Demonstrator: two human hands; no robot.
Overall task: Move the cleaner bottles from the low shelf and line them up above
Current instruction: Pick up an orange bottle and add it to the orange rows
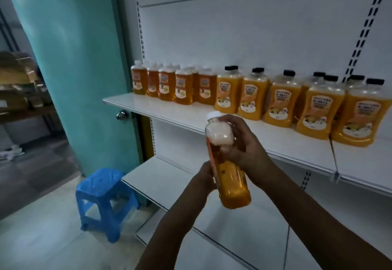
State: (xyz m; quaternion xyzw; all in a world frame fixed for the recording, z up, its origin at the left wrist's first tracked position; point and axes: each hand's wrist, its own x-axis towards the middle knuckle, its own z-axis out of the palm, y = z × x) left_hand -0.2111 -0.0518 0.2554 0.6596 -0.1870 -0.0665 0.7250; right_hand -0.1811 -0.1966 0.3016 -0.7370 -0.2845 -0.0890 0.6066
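A clear plastic cleaner bottle with amber liquid, foam at the shoulder and a white cap [228, 163] is held in mid-air in front of the white metal upper shelf [191, 119], tilted with its cap toward the shelf and its base toward the camera. The right hand [241, 144] wraps the foamy shoulder, fingers curled and pressed against the plastic; the left hand [204, 177] grips the mid-body from the other side, where its fingers are hidden behind the bottle and their state cannot be told.

Risks, as judged from this position: the smooth bottle could slip from a grip set high near the neck; carried in at this tilt, its base could catch the shelf lip; and set down too close to the row of white-capped amber bottles [174, 85], it could knock one against its neighbours, since they stand touching, in more than one rank.

Count: one bottle in hand. On the upper shelf, about six white-capped amber bottles show at the front left, with more caps behind that are too crowded to count. To their right stand eight wide opaque orange bottles with black caps [282, 102], five in front and three partly hidden. The white lower shelf [148, 176] shows no bottles in its visible part. One blue plastic stool [104, 199] stands on the floor beside it.
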